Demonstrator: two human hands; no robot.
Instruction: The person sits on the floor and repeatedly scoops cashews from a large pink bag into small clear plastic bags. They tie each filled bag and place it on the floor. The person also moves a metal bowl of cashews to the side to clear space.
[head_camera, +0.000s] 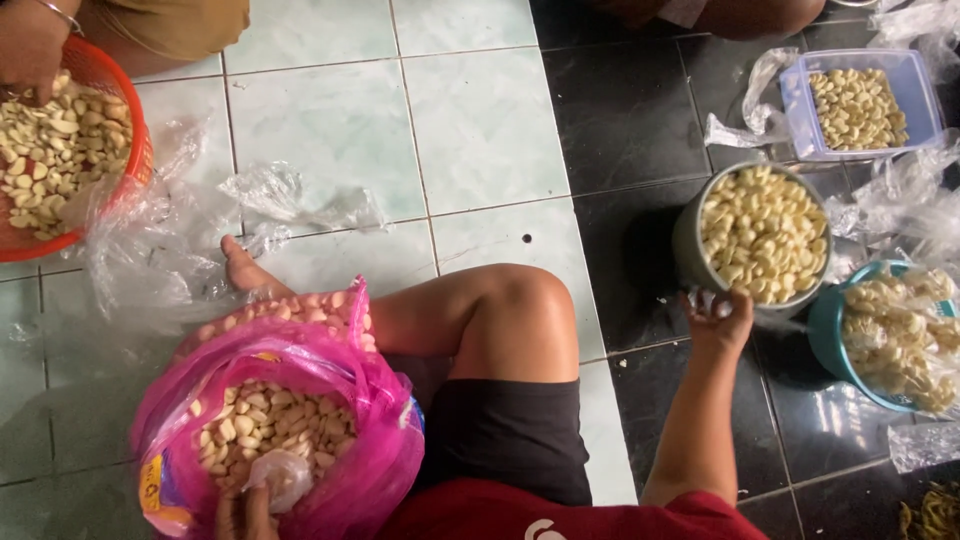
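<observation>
Your right hand (718, 318) grips rim of round grey metal pot (760, 235) heaped with pale peeled cloves; left hand (245, 510) pinches small clear plastic bag (283, 475) over pink plastic sack (290, 420) of cloves; step likely bagging portions; next calls for steady pot.

I look down on a tiled floor (480, 130): pale green tiles fill the left and middle, glossy black tiles (620, 110) the right. Grout lines run between them, and a small dark spot (526, 238) marks one pale tile. Soft light reflects off the black tiles.
</observation>
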